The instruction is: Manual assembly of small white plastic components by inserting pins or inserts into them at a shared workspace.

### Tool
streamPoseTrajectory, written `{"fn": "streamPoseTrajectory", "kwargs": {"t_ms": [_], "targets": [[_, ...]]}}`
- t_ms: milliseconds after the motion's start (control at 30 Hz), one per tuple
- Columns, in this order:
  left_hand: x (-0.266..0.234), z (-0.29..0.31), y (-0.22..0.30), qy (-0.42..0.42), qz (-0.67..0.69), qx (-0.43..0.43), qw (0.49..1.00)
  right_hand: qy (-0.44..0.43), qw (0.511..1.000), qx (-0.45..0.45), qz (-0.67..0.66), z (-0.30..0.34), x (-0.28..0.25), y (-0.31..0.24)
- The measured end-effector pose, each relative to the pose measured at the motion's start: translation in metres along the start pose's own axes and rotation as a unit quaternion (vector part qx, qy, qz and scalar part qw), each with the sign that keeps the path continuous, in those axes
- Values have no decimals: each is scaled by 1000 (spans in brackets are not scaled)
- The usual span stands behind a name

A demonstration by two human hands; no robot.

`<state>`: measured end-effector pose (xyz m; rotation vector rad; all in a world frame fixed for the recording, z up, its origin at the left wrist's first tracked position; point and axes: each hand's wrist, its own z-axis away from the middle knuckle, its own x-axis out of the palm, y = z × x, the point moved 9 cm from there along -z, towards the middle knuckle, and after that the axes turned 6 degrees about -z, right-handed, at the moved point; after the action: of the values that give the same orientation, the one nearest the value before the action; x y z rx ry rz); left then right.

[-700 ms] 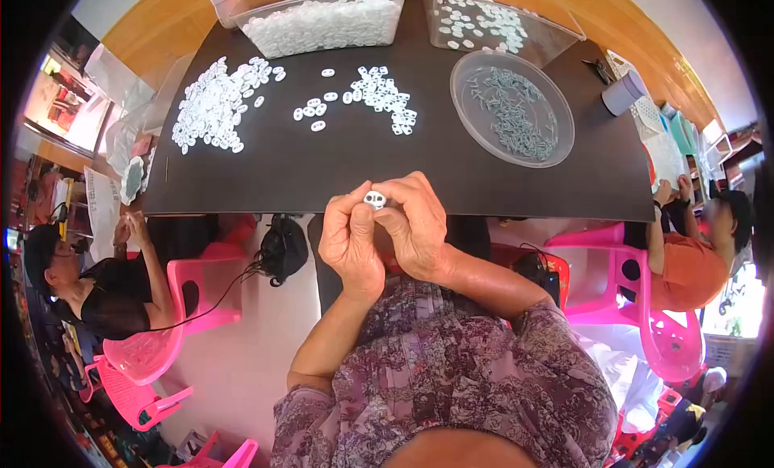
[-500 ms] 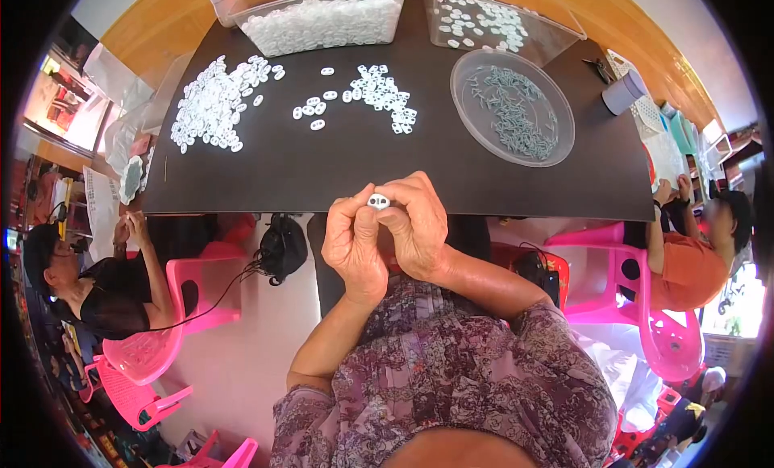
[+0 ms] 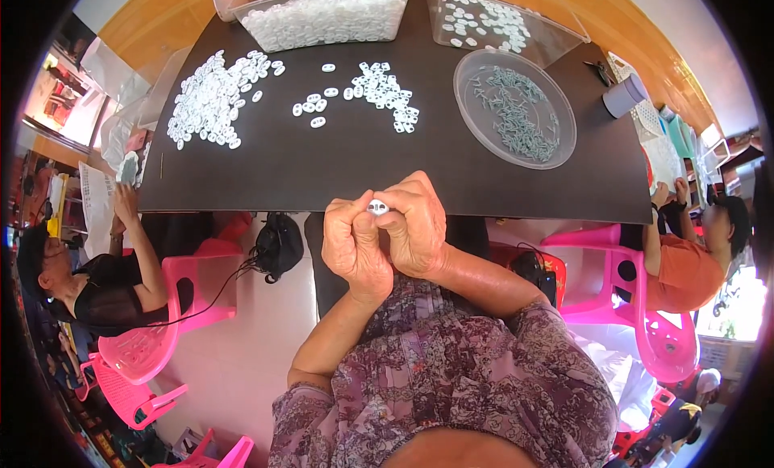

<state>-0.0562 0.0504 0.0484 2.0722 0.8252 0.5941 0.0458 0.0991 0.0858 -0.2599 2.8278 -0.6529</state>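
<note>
My left hand (image 3: 352,244) and my right hand (image 3: 416,226) are pressed together just below the near edge of the black table (image 3: 322,174). Between their fingertips they pinch a small white oval piece with two holes (image 3: 377,206). On the table beyond lie a large loose heap of the same white pieces (image 3: 210,101), a few scattered ones (image 3: 314,109), and a smaller cluster (image 3: 383,93). A round clear dish (image 3: 514,109) of small grey metal parts sits to the right.
Two clear plastic tubs (image 3: 322,16) (image 3: 492,20) with white pieces stand at the table's far edge. A grey cup (image 3: 625,95) sits at the right. A seated person in black (image 3: 89,282) is at my left, another in orange (image 3: 685,258) at my right, both on pink chairs (image 3: 161,339).
My hands have closed tighter around the white piece, thumbs drawn in. The person at the left has raised an arm toward the table's corner.
</note>
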Motion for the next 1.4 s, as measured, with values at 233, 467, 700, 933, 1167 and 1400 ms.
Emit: {"fn": "streamPoseTrajectory", "kwargs": {"t_ms": [233,467,700,933,1167,1400], "targets": [[0,3,-5,-2,-44,15,999,6,1000,-9,6,6,3,5],[3,0,-8,-35,-41,-6,999,8,1000,24,8,6,4,11],[1,-45,-30,-116,-183,-25,976,-58,990,122,46,-20,-17,44],[14,-102,-52,-124,-393,188,891,-26,971,63,231,-114,-83,85],[68,-136,-85,-199,-448,287,823,13,927,-25,373,-173,-124,169],[82,-151,-140,-284,-546,183,767,-35,886,-8,463,-190,-126,228]]}}
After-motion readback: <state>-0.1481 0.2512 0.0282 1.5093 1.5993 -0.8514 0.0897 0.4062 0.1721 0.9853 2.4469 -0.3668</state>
